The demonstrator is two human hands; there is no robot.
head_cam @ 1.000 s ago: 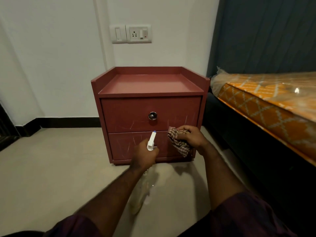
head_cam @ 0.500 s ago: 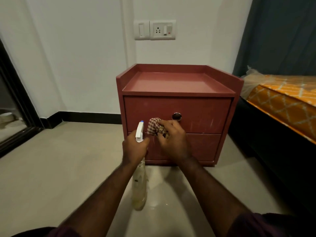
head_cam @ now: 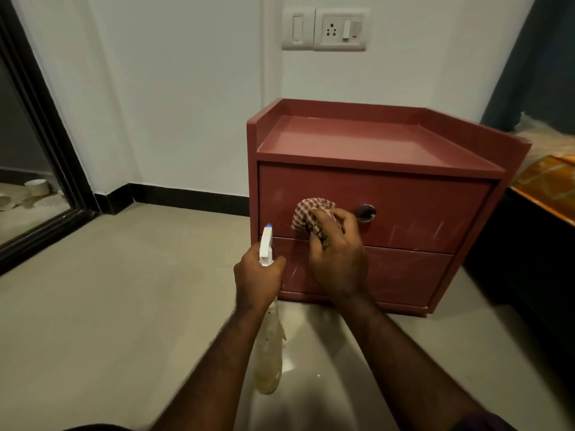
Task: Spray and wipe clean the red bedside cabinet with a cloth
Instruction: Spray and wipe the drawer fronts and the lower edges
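Cabinet (head_cam: 404,209) smooth red, scuffed; knob (head_cam: 365,212) shiny metal; cloth (head_cam: 308,214) checked weave.

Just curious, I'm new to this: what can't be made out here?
Head view:
- Middle of the lower drawer of the red wooden bedside cabinet: covered by the right hand.
- Part of the red-checked cloth: bunched under that hand.
- Trigger of the clear plastic spray bottle: inside the left hand.
- Orange patterned mattress: cut off by the right edge.

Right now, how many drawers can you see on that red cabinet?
2. The upper drawer carries the metal knob; the lower drawer sits directly beneath it, partly covered by the right hand gripping the checked cloth. No others show.
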